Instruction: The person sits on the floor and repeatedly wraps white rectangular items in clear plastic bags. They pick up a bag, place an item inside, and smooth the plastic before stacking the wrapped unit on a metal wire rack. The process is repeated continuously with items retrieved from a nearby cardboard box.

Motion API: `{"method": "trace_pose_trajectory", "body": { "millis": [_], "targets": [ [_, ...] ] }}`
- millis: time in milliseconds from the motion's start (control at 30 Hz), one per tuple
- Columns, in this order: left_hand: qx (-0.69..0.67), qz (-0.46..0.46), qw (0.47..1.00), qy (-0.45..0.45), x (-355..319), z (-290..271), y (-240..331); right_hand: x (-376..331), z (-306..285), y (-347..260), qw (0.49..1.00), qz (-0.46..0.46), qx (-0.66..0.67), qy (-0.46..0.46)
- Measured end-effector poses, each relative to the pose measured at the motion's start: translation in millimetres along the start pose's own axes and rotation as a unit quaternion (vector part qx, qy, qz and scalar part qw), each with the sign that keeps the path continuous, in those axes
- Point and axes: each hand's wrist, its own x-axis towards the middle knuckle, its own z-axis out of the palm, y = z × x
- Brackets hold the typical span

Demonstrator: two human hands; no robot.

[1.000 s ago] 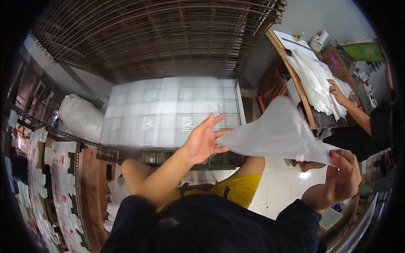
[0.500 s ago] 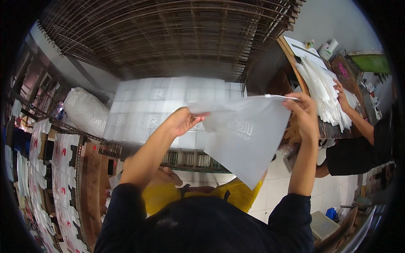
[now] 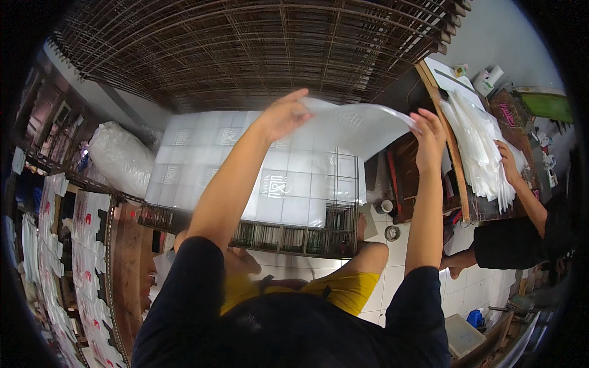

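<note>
While the left hand point(image 3: 286, 115) and right hand point(image 3: 430, 130) pinch its opposite ends, the bag point(image 3: 371, 127) arches over the far right corner of the rack point(image 3: 288, 240), upon which printed bags point(image 3: 257, 178) lie.

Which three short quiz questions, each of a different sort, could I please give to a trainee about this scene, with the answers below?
1. True or false: the person's left hand and right hand both hold the translucent bag.
2. Choose one. The co-worker's hand is nearest to:
a) the wire racks
b) the white pile on the wooden table
c) the bulky pale sack
3. Fill in: the seated person's shorts are ______.

Key: 1 true; 2 b; 3 yellow.
</note>
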Motion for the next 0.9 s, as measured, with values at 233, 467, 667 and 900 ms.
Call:
{"method": "trace_pose_trajectory", "body": {
  "millis": [233, 467, 667, 900],
  "targets": [
    [0.204, -0.055, 0.972, 0.107, -55.4, -14.3, -89.3, -100.8, -40.1, 83.2, 0.991, 0.064, -0.092, 0.073],
    [0.386, -0.054, 0.908, 0.153, -14.7, -85.5, -253.6, -156.0, -91.3, 282.0, 0.965, 0.213, -0.113, 0.104],
    [0.492, -0.093, 0.845, 0.188, -13.6, -95.4, -297.0, -182.2, -79.7, 304.7, 0.926, 0.299, -0.182, 0.141],
    [0.527, -0.09, 0.824, 0.19, -14.6, -103.9, -302.1, -169.3, -63.9, 291.1, 0.928, 0.262, -0.243, 0.104]
  ]
}}
